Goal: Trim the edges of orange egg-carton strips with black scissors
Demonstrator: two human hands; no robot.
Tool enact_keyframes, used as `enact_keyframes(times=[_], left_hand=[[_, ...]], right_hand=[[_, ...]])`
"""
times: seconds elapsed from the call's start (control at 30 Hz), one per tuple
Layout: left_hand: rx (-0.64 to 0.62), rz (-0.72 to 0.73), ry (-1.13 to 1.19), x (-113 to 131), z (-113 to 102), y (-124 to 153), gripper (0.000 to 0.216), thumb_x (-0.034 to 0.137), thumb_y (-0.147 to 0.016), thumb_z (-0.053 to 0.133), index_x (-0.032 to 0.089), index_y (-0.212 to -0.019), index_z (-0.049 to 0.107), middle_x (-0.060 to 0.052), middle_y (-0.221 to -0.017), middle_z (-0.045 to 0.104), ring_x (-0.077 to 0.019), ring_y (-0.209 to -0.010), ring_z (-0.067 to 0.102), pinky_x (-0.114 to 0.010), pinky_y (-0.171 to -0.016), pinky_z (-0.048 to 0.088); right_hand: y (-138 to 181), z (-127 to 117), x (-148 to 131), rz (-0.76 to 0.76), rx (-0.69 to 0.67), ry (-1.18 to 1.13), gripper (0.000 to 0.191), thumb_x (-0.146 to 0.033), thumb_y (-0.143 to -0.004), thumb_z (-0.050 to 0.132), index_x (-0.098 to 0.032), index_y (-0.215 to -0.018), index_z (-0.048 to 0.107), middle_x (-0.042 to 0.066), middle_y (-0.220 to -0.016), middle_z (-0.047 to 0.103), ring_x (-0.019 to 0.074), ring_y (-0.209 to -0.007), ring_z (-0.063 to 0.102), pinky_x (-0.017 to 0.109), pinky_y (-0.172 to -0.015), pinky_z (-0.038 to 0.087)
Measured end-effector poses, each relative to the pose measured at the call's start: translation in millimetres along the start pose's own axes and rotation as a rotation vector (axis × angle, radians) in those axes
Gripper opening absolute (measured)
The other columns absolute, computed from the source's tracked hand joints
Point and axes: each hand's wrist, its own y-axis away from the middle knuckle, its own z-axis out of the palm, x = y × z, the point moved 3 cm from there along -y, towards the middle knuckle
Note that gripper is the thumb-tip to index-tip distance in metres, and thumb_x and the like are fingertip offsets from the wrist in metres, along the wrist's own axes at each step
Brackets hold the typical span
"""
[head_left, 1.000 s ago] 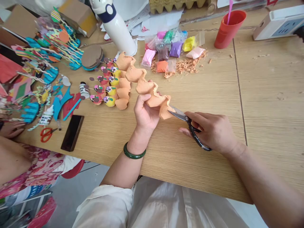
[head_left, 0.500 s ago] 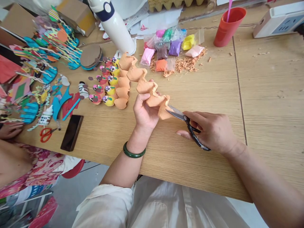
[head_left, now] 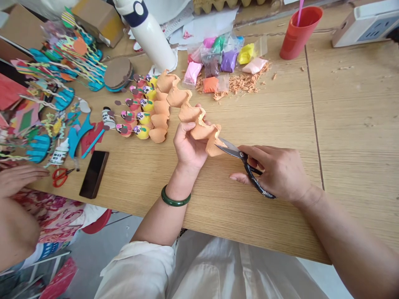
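My left hand [head_left: 190, 143] grips a strip of orange egg carton cups [head_left: 182, 99] from below, its thumb on the near side. The strip slants from upper left down to the right, held above the table. In my right hand [head_left: 277, 170] are black-handled scissors [head_left: 246, 160], their blades slightly apart at the strip's lowest cup. My right thumb is stretched out through or beside a handle loop. Left of the strip stand rows of carton cups [head_left: 159, 121], with red and yellow decorated cups [head_left: 143, 118] beside them.
Orange trimmings [head_left: 246, 84] lie around bags of coloured clay [head_left: 230, 61]. A white bottle [head_left: 152, 41] and a red cup [head_left: 301, 33] stand at the back. A phone [head_left: 94, 174], red scissors [head_left: 61, 177] and paper crafts are at left, where another person's hand [head_left: 20, 178] rests.
The other person's hand at left has come further into view over the table edge. My hands, the strip and the scissors stay nearly in place; the view shifts slightly.
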Motion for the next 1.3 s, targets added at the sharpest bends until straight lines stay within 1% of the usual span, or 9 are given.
enact_keyframes(times=[0.33,0.47,0.63,0.8,0.93,1.03,1.13,1.23,1.3], left_hand=[[0.008,-0.029,-0.015,2,1,1,0.033,0.037,-0.088,0.052,0.024,-0.112,0.071,-0.005,-0.099,0.072,-0.0187,-0.08,0.07,-0.033,-0.079,0.058],[-0.021,-0.033,0.008,4,2,2,0.033,0.038,-0.088,0.053,0.024,-0.113,0.07,-0.005,-0.097,0.071,-0.0179,-0.076,0.068,-0.033,-0.077,0.057],[0.016,-0.043,-0.032,3,3,3,0.036,0.041,-0.089,0.052,0.025,-0.116,0.07,-0.005,-0.096,0.071,-0.0185,-0.078,0.069,-0.032,-0.076,0.057],[0.021,-0.005,0.015,1,4,3,0.032,0.032,-0.084,0.053,0.023,-0.11,0.07,-0.004,-0.095,0.073,-0.0173,-0.074,0.067,-0.031,-0.076,0.058],[0.04,0.066,0.038,3,7,6,0.034,0.028,-0.085,0.052,0.023,-0.113,0.07,-0.003,-0.094,0.075,-0.0166,-0.074,0.068,-0.03,-0.08,0.059],[0.067,0.129,0.013,6,12,12,0.039,0.028,-0.087,0.051,0.025,-0.122,0.069,-0.003,-0.097,0.076,-0.0183,-0.082,0.071,-0.031,-0.085,0.059],[0.086,0.219,-0.047,11,18,21,0.043,0.027,-0.085,0.053,0.029,-0.126,0.068,-0.003,-0.109,0.076,-0.0213,-0.107,0.071,-0.03,-0.093,0.056],[0.091,0.298,-0.109,14,21,29,0.038,0.028,-0.081,0.06,0.032,-0.117,0.071,0.0,-0.122,0.074,-0.0233,-0.131,0.061,-0.031,-0.102,0.053],[0.06,0.357,-0.13,14,22,33,0.031,0.03,-0.077,0.068,0.032,-0.107,0.072,0.001,-0.126,0.073,-0.0237,-0.139,0.056,-0.032,-0.109,0.051]], right_hand=[[2,1,0,-0.005,-0.032,0.023,0.067,-0.078,-0.096,0.045,-0.018,-0.11,0.073,0.0,-0.065,0.064,0.0119,-0.051,0.049,0.027,-0.052,0.024],[3,3,-1,-0.008,-0.036,0.012,0.066,-0.077,-0.098,0.044,-0.018,-0.104,0.074,0.0,-0.062,0.063,0.0114,-0.049,0.048,0.027,-0.051,0.023],[5,6,0,0.014,-0.051,-0.002,0.064,-0.075,-0.099,0.044,-0.019,-0.1,0.075,-0.001,-0.059,0.061,0.0103,-0.047,0.045,0.027,-0.05,0.022],[4,5,-1,0.043,-0.028,-0.02,0.063,-0.074,-0.099,0.045,-0.018,-0.098,0.075,-0.001,-0.057,0.059,0.0107,-0.046,0.045,0.026,-0.049,0.022],[2,0,-3,0.11,-0.024,-0.052,0.068,-0.081,-0.093,0.048,-0.018,-0.097,0.074,-0.001,-0.057,0.059,0.0111,-0.046,0.046,0.026,-0.049,0.023],[0,-2,-4,0.173,-0.046,-0.082,0.073,-0.087,-0.089,0.046,-0.019,-0.093,0.073,-0.001,-0.057,0.057,0.011,-0.046,0.045,0.026,-0.049,0.024],[0,-4,-4,0.197,-0.047,-0.095,0.075,-0.088,-0.088,0.045,-0.019,-0.093,0.072,-0.002,-0.057,0.056,0.0105,-0.045,0.043,0.025,-0.049,0.024],[1,-4,-4,0.178,-0.031,-0.096,0.072,-0.085,-0.09,0.045,-0.018,-0.094,0.072,-0.002,-0.057,0.055,0.0107,-0.046,0.043,0.025,-0.049,0.025],[2,-4,-4,0.154,-0.023,-0.092,0.069,-0.083,-0.092,0.046,-0.018,-0.092,0.071,-0.002,-0.057,0.055,0.0103,-0.046,0.042,0.025,-0.049,0.025]])
